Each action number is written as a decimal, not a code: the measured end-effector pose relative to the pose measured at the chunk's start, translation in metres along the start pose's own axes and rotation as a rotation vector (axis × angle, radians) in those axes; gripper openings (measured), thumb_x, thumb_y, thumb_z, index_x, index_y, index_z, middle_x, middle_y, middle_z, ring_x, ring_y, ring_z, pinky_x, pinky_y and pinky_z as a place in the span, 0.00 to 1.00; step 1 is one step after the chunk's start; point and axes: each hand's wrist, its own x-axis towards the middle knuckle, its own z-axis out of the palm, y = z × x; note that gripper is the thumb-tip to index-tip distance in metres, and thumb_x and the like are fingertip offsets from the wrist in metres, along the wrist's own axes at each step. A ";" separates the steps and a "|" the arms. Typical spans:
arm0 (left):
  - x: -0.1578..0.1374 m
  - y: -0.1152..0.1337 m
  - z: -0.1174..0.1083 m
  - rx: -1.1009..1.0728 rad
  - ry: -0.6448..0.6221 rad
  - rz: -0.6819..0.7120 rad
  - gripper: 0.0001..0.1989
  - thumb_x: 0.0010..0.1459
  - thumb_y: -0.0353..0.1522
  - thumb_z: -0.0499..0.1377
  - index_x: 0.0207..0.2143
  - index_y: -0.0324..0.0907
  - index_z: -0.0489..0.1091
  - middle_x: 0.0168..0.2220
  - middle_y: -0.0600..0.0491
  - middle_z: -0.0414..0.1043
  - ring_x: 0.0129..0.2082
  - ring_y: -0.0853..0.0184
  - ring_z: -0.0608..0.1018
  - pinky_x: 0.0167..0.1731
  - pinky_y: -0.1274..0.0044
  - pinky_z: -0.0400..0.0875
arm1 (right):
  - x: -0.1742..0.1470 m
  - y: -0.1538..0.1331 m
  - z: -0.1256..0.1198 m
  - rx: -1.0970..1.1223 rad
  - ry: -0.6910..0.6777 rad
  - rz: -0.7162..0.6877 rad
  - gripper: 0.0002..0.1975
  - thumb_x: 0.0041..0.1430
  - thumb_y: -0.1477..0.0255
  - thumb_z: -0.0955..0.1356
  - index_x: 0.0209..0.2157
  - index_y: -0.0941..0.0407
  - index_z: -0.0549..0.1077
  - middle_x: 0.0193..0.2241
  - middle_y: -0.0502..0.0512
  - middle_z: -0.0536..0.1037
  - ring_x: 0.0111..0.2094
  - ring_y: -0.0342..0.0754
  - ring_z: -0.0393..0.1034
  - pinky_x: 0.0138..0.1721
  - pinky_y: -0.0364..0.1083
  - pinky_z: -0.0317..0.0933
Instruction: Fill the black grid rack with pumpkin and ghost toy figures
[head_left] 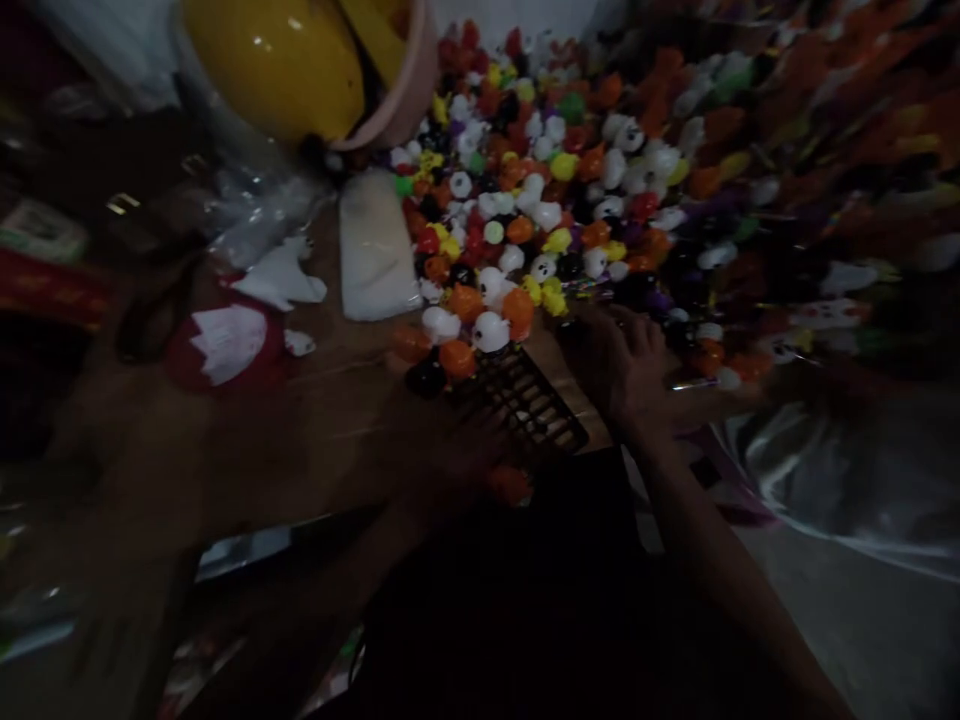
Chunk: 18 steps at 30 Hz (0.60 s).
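The picture is dark and blurred. My right hand (636,368) is at the near edge of a heap of small plastic figures (540,215), its fingers apart and nothing visible in them. My left hand (469,440) lies in deep shadow beside a black slotted rack (536,400); its fingers barely show, and whether it holds anything is hidden. At the rack's far end a cluster of orange, white and black figures (491,332) sits, some shaped like pumpkins and ghosts. One orange piece (510,484) is by the rack's near end, close to my left hand.
A pink tub (409,85) with a large yellow object (277,65) stands at the back left. On the wooden table (330,400) are a stack of clear plastic bags (379,245) and a red round item with a white label (229,345). A translucent sack (847,480) is at right.
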 end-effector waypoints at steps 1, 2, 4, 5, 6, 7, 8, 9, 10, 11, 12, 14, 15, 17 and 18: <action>0.001 0.001 0.002 0.014 0.018 0.004 0.18 0.68 0.26 0.52 0.59 0.38 0.68 0.59 0.42 0.73 0.65 0.57 0.71 0.63 0.59 0.72 | -0.002 0.002 0.000 -0.025 -0.009 -0.002 0.20 0.70 0.68 0.62 0.60 0.55 0.70 0.56 0.66 0.72 0.54 0.62 0.63 0.54 0.60 0.60; 0.003 0.001 0.004 0.024 0.035 0.001 0.17 0.68 0.26 0.54 0.57 0.37 0.69 0.59 0.41 0.73 0.65 0.57 0.70 0.64 0.58 0.71 | -0.003 0.004 0.000 -0.044 -0.015 -0.007 0.20 0.68 0.68 0.63 0.59 0.55 0.71 0.53 0.67 0.73 0.52 0.62 0.63 0.52 0.60 0.59; 0.007 0.001 0.005 0.021 0.057 -0.008 0.16 0.66 0.25 0.56 0.55 0.38 0.70 0.60 0.41 0.72 0.66 0.57 0.70 0.65 0.56 0.70 | -0.004 0.008 0.004 -0.053 -0.016 -0.020 0.19 0.66 0.67 0.64 0.57 0.55 0.72 0.49 0.67 0.75 0.49 0.62 0.62 0.49 0.59 0.56; 0.008 0.001 0.004 0.013 0.063 -0.008 0.15 0.66 0.26 0.57 0.55 0.38 0.70 0.60 0.41 0.73 0.66 0.57 0.69 0.65 0.56 0.70 | -0.004 0.010 0.006 -0.047 -0.008 -0.030 0.19 0.66 0.67 0.64 0.56 0.55 0.73 0.47 0.68 0.75 0.48 0.62 0.62 0.49 0.59 0.55; 0.008 0.002 0.002 0.003 0.077 -0.011 0.15 0.66 0.26 0.57 0.55 0.38 0.70 0.59 0.42 0.73 0.66 0.57 0.70 0.64 0.56 0.70 | -0.002 0.013 0.008 -0.039 0.007 -0.036 0.19 0.66 0.67 0.64 0.55 0.55 0.74 0.46 0.69 0.75 0.48 0.63 0.61 0.48 0.59 0.54; 0.007 0.003 -0.002 -0.012 0.092 -0.023 0.15 0.67 0.27 0.57 0.55 0.38 0.70 0.58 0.42 0.74 0.66 0.58 0.70 0.63 0.57 0.72 | -0.001 0.016 0.010 -0.032 0.023 -0.041 0.19 0.66 0.67 0.63 0.55 0.55 0.74 0.45 0.69 0.75 0.47 0.62 0.61 0.47 0.59 0.53; 0.006 0.005 -0.007 -0.025 0.105 -0.046 0.15 0.67 0.27 0.56 0.56 0.38 0.70 0.57 0.43 0.75 0.65 0.59 0.71 0.62 0.59 0.73 | 0.001 0.018 0.010 -0.029 0.039 -0.041 0.18 0.65 0.67 0.63 0.53 0.55 0.75 0.44 0.69 0.75 0.46 0.62 0.61 0.46 0.59 0.53; 0.003 0.007 -0.013 -0.033 0.121 -0.074 0.16 0.68 0.27 0.56 0.56 0.38 0.70 0.55 0.43 0.76 0.64 0.59 0.72 0.61 0.61 0.74 | 0.003 0.019 0.009 -0.027 0.055 -0.041 0.18 0.65 0.67 0.64 0.52 0.55 0.76 0.43 0.69 0.76 0.45 0.62 0.61 0.46 0.58 0.53; 0.000 0.010 -0.019 -0.032 0.135 -0.103 0.16 0.68 0.27 0.56 0.56 0.38 0.70 0.54 0.44 0.78 0.62 0.60 0.74 0.59 0.63 0.75 | 0.003 0.018 0.006 -0.026 0.069 -0.037 0.17 0.64 0.67 0.64 0.51 0.55 0.77 0.43 0.68 0.76 0.45 0.62 0.62 0.45 0.58 0.54; -0.005 0.012 -0.025 -0.027 0.150 -0.138 0.16 0.68 0.28 0.56 0.56 0.39 0.71 0.52 0.44 0.79 0.59 0.61 0.76 0.57 0.65 0.76 | 0.003 0.015 0.002 -0.024 0.085 -0.027 0.17 0.64 0.67 0.65 0.51 0.55 0.77 0.42 0.67 0.77 0.45 0.62 0.63 0.45 0.59 0.55; -0.010 0.013 -0.031 -0.026 0.167 -0.177 0.15 0.68 0.29 0.56 0.56 0.40 0.71 0.50 0.45 0.80 0.56 0.61 0.79 0.55 0.66 0.77 | 0.000 0.009 -0.003 -0.018 0.106 -0.016 0.17 0.64 0.67 0.65 0.50 0.55 0.77 0.41 0.67 0.77 0.44 0.62 0.64 0.46 0.59 0.56; -0.021 0.014 -0.042 -0.051 0.243 -0.323 0.14 0.68 0.32 0.58 0.54 0.43 0.74 0.48 0.47 0.81 0.49 0.62 0.82 0.51 0.69 0.79 | -0.009 -0.010 -0.013 0.032 0.145 0.006 0.17 0.64 0.69 0.64 0.51 0.54 0.77 0.41 0.66 0.78 0.45 0.62 0.67 0.47 0.61 0.59; -0.026 0.012 -0.046 -0.074 0.294 -0.419 0.13 0.68 0.34 0.57 0.53 0.44 0.75 0.47 0.48 0.81 0.47 0.62 0.83 0.49 0.70 0.80 | -0.015 -0.023 -0.017 0.088 0.148 0.013 0.16 0.65 0.69 0.63 0.50 0.54 0.77 0.41 0.65 0.78 0.45 0.62 0.69 0.48 0.61 0.61; -0.034 0.006 -0.051 -0.106 0.388 -0.600 0.14 0.70 0.38 0.55 0.51 0.45 0.76 0.46 0.48 0.81 0.46 0.61 0.83 0.47 0.70 0.81 | -0.026 -0.053 -0.021 0.255 0.096 0.012 0.15 0.68 0.70 0.62 0.48 0.53 0.77 0.40 0.63 0.79 0.43 0.59 0.72 0.46 0.59 0.65; -0.036 0.002 -0.053 -0.111 0.422 -0.659 0.15 0.71 0.39 0.53 0.51 0.45 0.76 0.45 0.48 0.81 0.47 0.61 0.83 0.48 0.69 0.81 | -0.031 -0.068 -0.020 0.348 0.055 0.009 0.14 0.69 0.69 0.62 0.47 0.53 0.77 0.39 0.62 0.80 0.41 0.57 0.74 0.45 0.56 0.67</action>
